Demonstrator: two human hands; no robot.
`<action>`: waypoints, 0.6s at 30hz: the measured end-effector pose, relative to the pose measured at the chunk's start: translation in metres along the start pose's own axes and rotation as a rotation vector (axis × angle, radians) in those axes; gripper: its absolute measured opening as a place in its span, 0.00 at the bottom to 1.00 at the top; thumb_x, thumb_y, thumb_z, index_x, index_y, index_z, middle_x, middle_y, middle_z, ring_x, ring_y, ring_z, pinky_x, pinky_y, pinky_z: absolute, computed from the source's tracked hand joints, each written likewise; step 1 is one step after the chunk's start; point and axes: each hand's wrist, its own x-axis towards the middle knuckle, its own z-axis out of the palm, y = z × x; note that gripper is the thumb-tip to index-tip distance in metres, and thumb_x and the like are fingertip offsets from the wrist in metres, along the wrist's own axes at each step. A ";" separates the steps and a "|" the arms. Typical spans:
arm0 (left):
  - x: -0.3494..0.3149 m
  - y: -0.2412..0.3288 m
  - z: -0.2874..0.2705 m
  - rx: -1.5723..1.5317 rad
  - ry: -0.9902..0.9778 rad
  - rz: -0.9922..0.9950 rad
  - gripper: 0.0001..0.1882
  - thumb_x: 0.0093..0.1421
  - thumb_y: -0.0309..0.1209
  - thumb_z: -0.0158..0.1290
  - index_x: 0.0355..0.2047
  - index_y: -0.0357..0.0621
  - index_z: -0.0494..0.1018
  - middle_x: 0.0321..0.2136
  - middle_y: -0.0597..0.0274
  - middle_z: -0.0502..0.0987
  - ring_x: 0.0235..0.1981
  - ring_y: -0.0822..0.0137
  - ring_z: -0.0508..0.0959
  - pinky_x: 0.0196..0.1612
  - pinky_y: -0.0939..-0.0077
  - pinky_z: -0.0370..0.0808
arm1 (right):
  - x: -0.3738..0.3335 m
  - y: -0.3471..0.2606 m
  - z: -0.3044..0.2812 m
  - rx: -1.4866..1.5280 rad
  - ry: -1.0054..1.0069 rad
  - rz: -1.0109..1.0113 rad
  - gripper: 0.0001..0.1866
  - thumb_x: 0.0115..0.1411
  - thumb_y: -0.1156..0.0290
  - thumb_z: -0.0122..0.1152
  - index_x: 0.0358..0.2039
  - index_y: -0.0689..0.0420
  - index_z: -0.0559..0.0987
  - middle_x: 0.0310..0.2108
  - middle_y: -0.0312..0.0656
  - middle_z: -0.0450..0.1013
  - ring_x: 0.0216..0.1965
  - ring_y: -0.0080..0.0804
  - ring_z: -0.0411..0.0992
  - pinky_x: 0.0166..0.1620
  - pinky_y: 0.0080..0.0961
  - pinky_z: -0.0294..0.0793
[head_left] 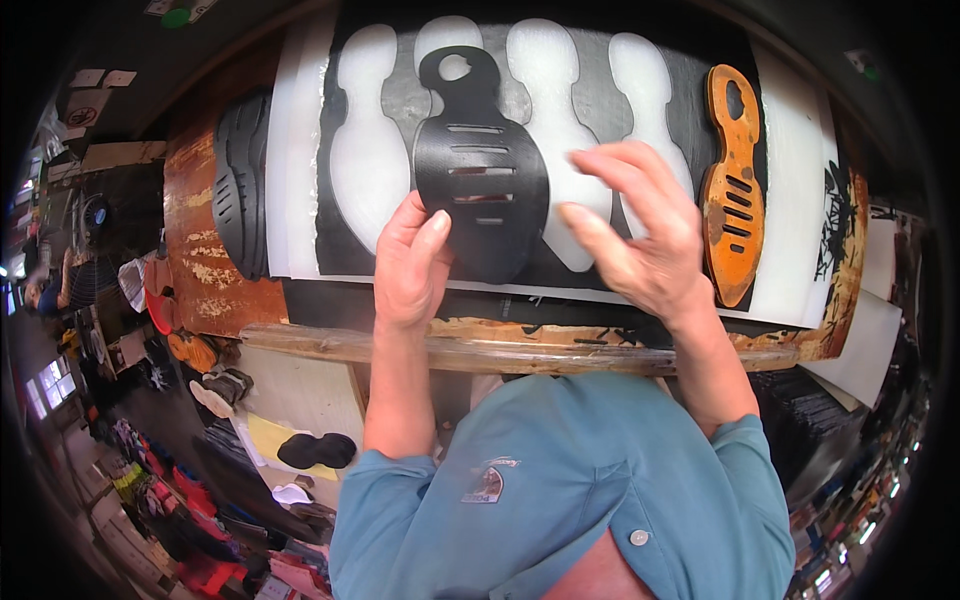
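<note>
A black sole-shaped piece (pixel 480 183), with a round hole at its narrow end and a row of slots, is held up over the table by my left hand (pixel 408 270). The thumb and fingers grip its lower left edge. To its right, my right hand (pixel 645 225) is open with fingers apart, not touching the piece. Beneath lies a black sheet (pixel 590 75) with several matching cutouts that show white. Right of my right hand, an orange cutting die (pixel 733 150) of the same outline, with slots and a hole, rests on the sheet's right edge.
Several black cut pieces lie in a stack (pixel 240 190) on the left of the table. A white board (pixel 295 150) lies under the sheet. Black scraps (pixel 832 220) sit at the right. A wooden rail (pixel 500 352) runs along the near edge, close to my body.
</note>
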 end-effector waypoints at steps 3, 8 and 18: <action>-0.011 -0.005 0.006 -0.071 -0.062 0.030 0.20 0.74 0.29 0.49 0.62 0.31 0.70 0.57 0.49 0.80 0.58 0.60 0.80 0.65 0.62 0.75 | 0.014 -0.008 0.025 0.048 -0.104 0.027 0.19 0.56 0.77 0.78 0.48 0.66 0.85 0.36 0.47 0.78 0.36 0.40 0.79 0.39 0.32 0.79; -0.017 -0.008 0.002 -0.156 -0.087 0.037 0.23 0.72 0.28 0.50 0.64 0.31 0.68 0.58 0.47 0.78 0.58 0.59 0.80 0.65 0.62 0.76 | 0.017 -0.018 0.036 0.027 0.014 -0.038 0.14 0.51 0.77 0.78 0.39 0.61 0.86 0.28 0.41 0.75 0.28 0.38 0.74 0.31 0.33 0.75; 0.010 0.053 -0.023 0.523 0.294 0.280 0.17 0.70 0.23 0.61 0.58 0.32 0.78 0.47 0.62 0.84 0.45 0.75 0.81 0.49 0.79 0.80 | -0.009 -0.011 0.016 0.062 -0.108 0.105 0.11 0.56 0.84 0.72 0.40 0.64 0.85 0.35 0.46 0.78 0.34 0.39 0.77 0.36 0.31 0.77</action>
